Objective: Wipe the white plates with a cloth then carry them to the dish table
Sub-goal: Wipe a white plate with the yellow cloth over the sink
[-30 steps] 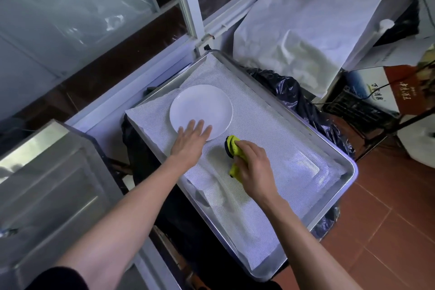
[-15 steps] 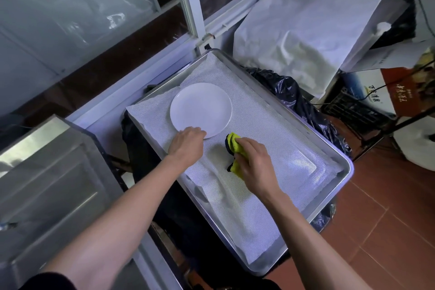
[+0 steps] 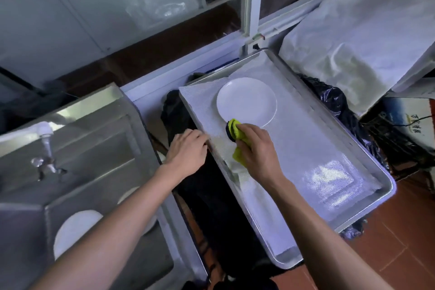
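A white plate (image 3: 246, 101) lies flat on the mesh liner near the far end of a metal tray (image 3: 386, 193). My right hand (image 3: 255, 148) is shut on a yellow-green cloth (image 3: 235, 130) just at the plate's near rim. My left hand (image 3: 188, 149) hovers at the tray's left edge, off the plate, fingers loosely curled and holding nothing. More white plates (image 3: 75, 231) lie in the steel sink (image 3: 113, 148) at lower left, partly hidden by my left forearm.
A tap (image 3: 46, 139) stands over the sink. Black plastic bags (image 3: 339, 106) hang beside and under the tray. A white covered bundle (image 3: 360, 47) sits at the right. A window frame (image 3: 251, 2) runs behind. Red tile floor (image 3: 400, 242) lies at lower right.
My left hand has let go of the plate and drawn back to the tray's left edge. The view has swung left, so the sink and its plates now show.
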Tool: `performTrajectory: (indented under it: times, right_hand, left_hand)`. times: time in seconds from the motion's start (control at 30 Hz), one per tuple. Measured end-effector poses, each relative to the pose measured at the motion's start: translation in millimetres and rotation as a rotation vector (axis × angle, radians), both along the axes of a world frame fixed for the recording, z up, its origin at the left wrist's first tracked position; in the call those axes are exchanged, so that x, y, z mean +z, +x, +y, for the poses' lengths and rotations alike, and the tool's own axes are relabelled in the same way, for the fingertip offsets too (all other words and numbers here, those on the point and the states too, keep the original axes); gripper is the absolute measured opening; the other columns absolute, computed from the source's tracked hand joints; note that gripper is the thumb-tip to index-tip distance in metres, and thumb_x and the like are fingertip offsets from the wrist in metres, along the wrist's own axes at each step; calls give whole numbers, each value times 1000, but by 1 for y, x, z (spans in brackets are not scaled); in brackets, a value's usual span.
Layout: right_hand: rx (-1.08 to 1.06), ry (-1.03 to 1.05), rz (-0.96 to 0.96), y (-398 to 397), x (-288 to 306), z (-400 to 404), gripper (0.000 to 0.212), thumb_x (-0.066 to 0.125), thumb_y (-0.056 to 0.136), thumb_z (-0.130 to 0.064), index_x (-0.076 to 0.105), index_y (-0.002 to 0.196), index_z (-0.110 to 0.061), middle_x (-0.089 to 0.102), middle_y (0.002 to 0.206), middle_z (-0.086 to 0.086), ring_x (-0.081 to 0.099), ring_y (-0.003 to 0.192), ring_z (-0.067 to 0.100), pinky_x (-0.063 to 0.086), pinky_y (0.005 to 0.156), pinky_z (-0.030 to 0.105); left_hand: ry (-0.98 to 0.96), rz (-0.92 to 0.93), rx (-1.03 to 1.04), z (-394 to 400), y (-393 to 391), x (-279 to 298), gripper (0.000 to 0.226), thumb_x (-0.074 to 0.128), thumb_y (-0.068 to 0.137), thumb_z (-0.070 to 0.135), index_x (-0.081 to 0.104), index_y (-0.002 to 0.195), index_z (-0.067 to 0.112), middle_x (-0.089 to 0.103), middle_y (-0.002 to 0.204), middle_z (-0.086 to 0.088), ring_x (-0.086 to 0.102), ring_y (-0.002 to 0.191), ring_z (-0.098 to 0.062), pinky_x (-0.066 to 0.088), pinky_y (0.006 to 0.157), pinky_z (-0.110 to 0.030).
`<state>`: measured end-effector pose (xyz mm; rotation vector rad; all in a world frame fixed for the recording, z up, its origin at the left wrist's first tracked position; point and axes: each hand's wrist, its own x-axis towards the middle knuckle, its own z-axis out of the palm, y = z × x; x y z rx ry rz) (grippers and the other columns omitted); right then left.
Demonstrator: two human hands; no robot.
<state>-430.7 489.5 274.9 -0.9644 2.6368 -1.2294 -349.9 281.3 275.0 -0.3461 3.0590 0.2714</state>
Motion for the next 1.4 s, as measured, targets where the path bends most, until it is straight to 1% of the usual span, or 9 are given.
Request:
performTrajectory:
  times: [0.17, 0.43, 0.67, 0.93, 1.03, 1.17, 1.3, 1.37, 1.4]
  right_hand:
    - [123, -55, 72, 38, 21, -67, 39, 60, 97, -11, 57, 136, -15, 59, 135, 1, 53, 114, 31, 44, 97, 39]
    - [289, -4, 42, 133, 36, -174, 44, 60, 97, -15, 54, 140, -19, 55, 141, 0, 50, 121, 27, 47, 99, 45]
    - [409, 145, -4, 221, -2, -260, 43, 58, 97, -12, 55, 140, -15, 58, 138, 2, 52, 115, 29, 47, 97, 46]
    - [464, 350, -71, 283, -53, -323, 46, 57, 98, -17, 52, 143, -18, 56, 140, 3, 50, 119, 33, 46, 97, 52]
    - [453, 391, -102, 293, -69, -334, 48, 59, 96, -15, 52, 143, -19, 56, 141, 3, 50, 119, 34, 44, 99, 53]
    - [439, 427, -126, 297, -93, -344, 48, 59, 96, -16, 52, 143, -20, 55, 141, 1, 49, 122, 32, 44, 101, 52]
    - [419, 433, -169, 296, -122, -349, 46, 59, 96, -15, 54, 142, -19, 57, 139, 2, 49, 122, 32, 44, 103, 50]
    - [431, 459, -173, 293, -138, -349, 47, 59, 97, -16, 52, 143, -19, 56, 141, 2, 49, 122, 31, 44, 103, 50]
    - [440, 470, -174, 292, -145, -348, 47, 58, 97, -16, 52, 143, -19, 55, 141, 3, 48, 123, 32, 44, 103, 51]
  left_hand:
    - [86, 40, 165, -48, 64, 2, 33, 58, 96, 19, 68, 128, 15, 67, 125, -4, 54, 120, -28, 45, 99, -41]
    - [194, 127, 349, -129, 192, -6, 25, 71, 80, 6, 77, 104, 13, 76, 103, -11, 71, 95, -36, 58, 74, -41]
    - [337, 25, 560, -192, 298, -50, 36, 58, 95, 21, 67, 131, 22, 67, 133, 1, 57, 124, -27, 51, 95, -38]
    - [509, -79, 686, -241, 373, -103, 35, 54, 94, 23, 66, 127, 24, 69, 123, 2, 62, 114, -25, 54, 85, -39]
    - [653, -106, 774, -247, 385, -126, 36, 53, 94, 23, 67, 128, 27, 72, 109, 4, 65, 103, -22, 56, 83, -40]
    - [1024, -70, 923, -253, 388, -160, 35, 60, 92, 19, 69, 126, 22, 73, 114, 2, 66, 111, -23, 54, 97, -39]
    - [1191, 46, 1099, -257, 387, -197, 28, 58, 86, 13, 74, 97, 33, 75, 97, 12, 69, 86, -1, 50, 61, -6]
    - [1234, 34, 1157, -255, 385, -216, 22, 58, 81, 17, 74, 89, 28, 75, 91, 5, 69, 79, 0, 50, 59, -8]
    - [1262, 13, 1170, -254, 383, -226, 22, 57, 77, 20, 74, 91, 21, 75, 93, -2, 71, 88, -10, 56, 70, -17]
